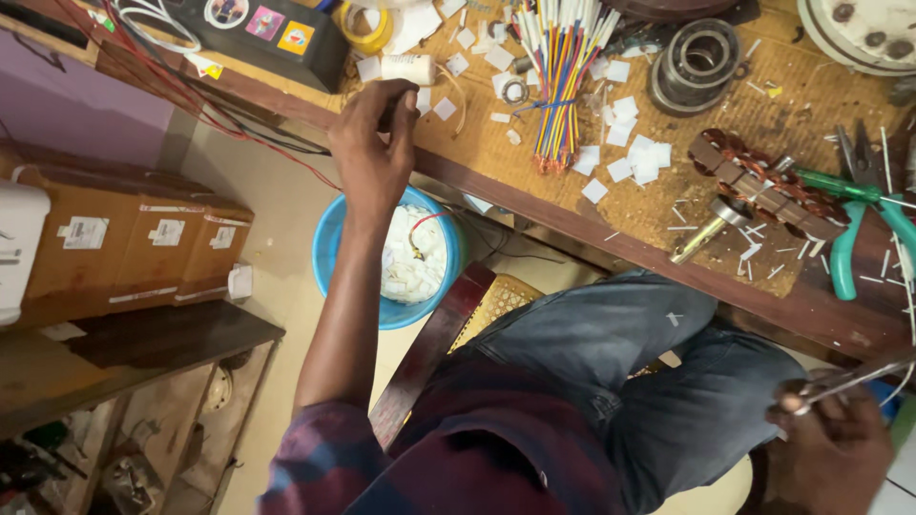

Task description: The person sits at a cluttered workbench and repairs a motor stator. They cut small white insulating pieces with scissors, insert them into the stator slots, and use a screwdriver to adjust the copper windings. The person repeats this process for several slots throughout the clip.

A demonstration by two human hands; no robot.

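Hands are far apart here. We see the left hand reaching up to the bench edge, its fingers bent together near a small white roll at its 1 o'clock. We cannot tell if it grips anything. The right hand is low at 4 o'clock, closed around thin metal pliers.

A bunch of coloured wires lies at 12 o'clock, with white paper bits spread all around it. A copper-wound motor part rests at 2 o'clock, beside green-handled pliers. A blue bucket below the bench holds lots of white scraps.

We think a good deal of cutting is done, since scraps are everywhere. The motor part lies untouched, so work on it seems left.
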